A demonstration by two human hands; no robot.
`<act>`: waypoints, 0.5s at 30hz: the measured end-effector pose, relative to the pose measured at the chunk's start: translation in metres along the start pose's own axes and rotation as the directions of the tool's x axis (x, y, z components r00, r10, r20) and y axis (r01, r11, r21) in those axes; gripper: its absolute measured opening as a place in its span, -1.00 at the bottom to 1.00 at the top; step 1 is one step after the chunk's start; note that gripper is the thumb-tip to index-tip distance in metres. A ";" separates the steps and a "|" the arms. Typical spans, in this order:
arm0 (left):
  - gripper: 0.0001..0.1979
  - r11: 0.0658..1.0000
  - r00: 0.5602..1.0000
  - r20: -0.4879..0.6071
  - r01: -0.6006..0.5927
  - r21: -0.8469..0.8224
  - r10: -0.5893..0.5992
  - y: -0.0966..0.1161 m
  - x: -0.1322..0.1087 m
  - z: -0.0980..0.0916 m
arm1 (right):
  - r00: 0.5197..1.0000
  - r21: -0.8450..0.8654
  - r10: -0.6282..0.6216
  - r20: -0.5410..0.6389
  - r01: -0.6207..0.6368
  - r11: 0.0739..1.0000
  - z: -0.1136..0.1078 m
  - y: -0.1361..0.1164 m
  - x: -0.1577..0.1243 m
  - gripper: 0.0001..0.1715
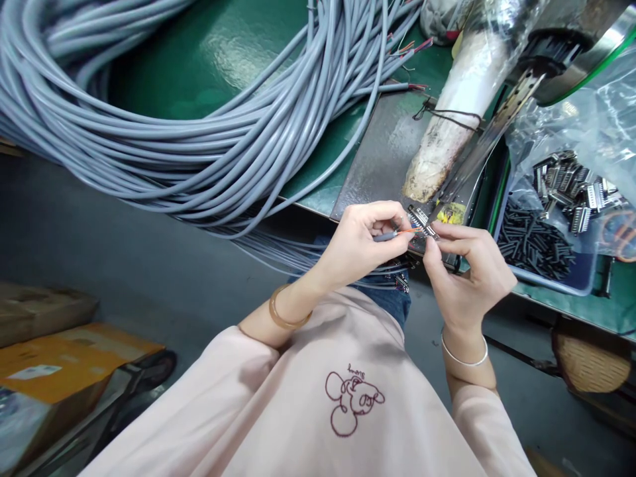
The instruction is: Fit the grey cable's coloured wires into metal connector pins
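Observation:
My left hand (370, 235) pinches a grey cable (383, 236) close to its stripped end. Thin orange wires (408, 230) stick out of that end and reach the pins of a multi-pin metal connector (421, 222). My right hand (464, 265) is closed, thumb and forefinger gripping the lower right end of this connector. Just above the connector ends a long metal rod (464, 159), apparently a soldering iron's, beside a thick wrapped tube (437, 146). Whether the wires are joined to the pins is too small to tell.
A large coil of grey cables (223, 146) covers the green table (238, 53) at left. To the right, a blue bin (551, 285) contains black sleeves (534, 245) and a bag of metal connectors (571, 182). A dark metal plate (377, 146) lies under the tube. Finished-looking cables hang by my lap.

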State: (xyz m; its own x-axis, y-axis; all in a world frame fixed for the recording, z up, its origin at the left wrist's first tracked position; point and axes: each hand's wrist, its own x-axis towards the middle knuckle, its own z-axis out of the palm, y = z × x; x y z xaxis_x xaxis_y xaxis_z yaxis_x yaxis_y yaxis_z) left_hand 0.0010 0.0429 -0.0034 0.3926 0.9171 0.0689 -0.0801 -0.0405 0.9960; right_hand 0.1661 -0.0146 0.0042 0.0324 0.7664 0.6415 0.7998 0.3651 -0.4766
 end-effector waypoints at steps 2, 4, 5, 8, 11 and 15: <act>-0.93 1.000 1.000 0.003 0.006 0.002 -0.006 0.000 -0.001 0.000 | 1.000 -0.027 -0.022 -0.001 0.022 0.999 0.000 0.000 -0.002 -0.79; -0.92 1.000 1.000 0.007 0.015 0.005 -0.015 0.000 -0.002 0.001 | 0.999 -0.050 -0.042 -0.007 0.041 0.998 0.000 0.000 -0.003 -0.78; -0.92 1.000 1.000 0.007 0.020 0.004 -0.020 0.000 -0.002 0.002 | 0.999 -0.056 -0.046 -0.013 0.046 0.997 0.000 0.000 -0.004 -0.78; -0.91 1.000 0.999 -0.020 0.027 0.009 -0.027 -0.001 -0.005 0.005 | 0.999 -0.035 -0.027 -0.019 0.027 0.999 0.000 0.000 -0.006 -0.77; -0.90 1.000 0.997 -0.067 0.026 0.009 -0.025 -0.001 -0.007 0.008 | 1.000 0.005 0.008 -0.011 -0.008 1.000 -0.001 -0.001 -0.006 -0.79; -0.86 0.993 0.997 -0.025 0.074 -0.097 -0.077 -0.001 -0.011 0.006 | 0.998 0.023 0.047 -0.041 -0.047 0.999 0.000 -0.001 -0.006 -0.81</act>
State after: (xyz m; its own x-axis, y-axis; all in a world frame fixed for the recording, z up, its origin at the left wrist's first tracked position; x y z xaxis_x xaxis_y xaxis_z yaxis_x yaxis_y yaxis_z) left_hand 0.0024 0.0299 -0.0051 0.3741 0.9273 -0.0093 -0.1389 0.0659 0.9881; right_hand 0.1650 -0.0195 0.0011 0.0948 0.7607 0.6422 0.7835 0.3410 -0.5195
